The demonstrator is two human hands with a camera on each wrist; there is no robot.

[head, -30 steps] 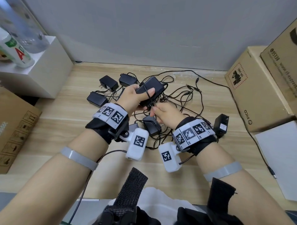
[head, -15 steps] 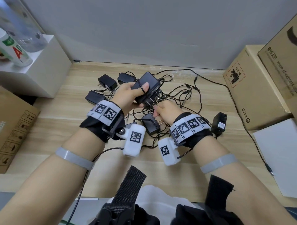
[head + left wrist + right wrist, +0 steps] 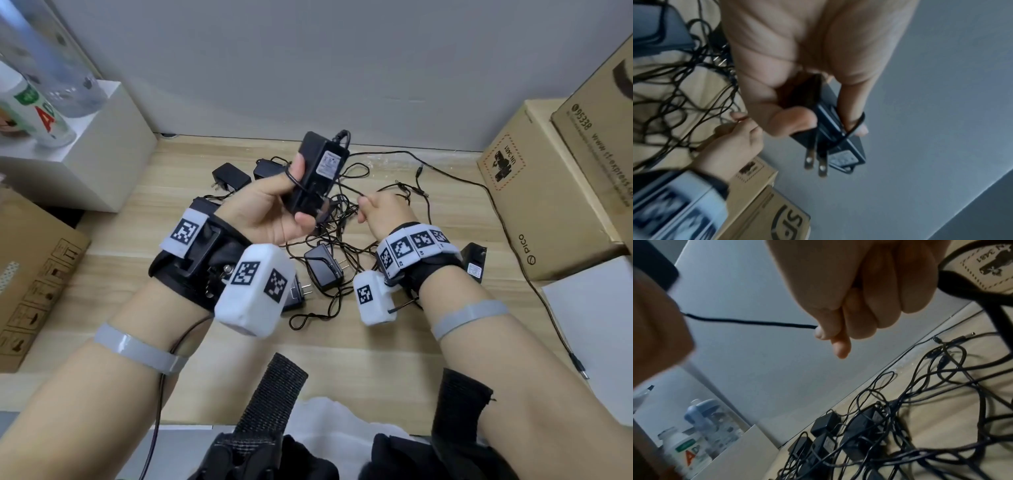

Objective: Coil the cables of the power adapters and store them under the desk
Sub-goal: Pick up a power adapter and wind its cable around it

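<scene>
Wooden desk surface (image 3: 394, 359) against a grey wall, flanked by cardboard boxes (image 3: 534, 192). Left hand (image 3: 270, 209) grips a black power adapter (image 3: 317, 178) raised above the desk, label side facing the camera (prongs visible in the left wrist view), with its cable (image 3: 748, 322) looped over the thumb. Right hand (image 3: 383, 214), just beside the left, is curled round and pinches that cable, drawn taut between the two hands. Beneath both hands lies a tangle of further adapters and cords (image 3: 329, 260).
</scene>
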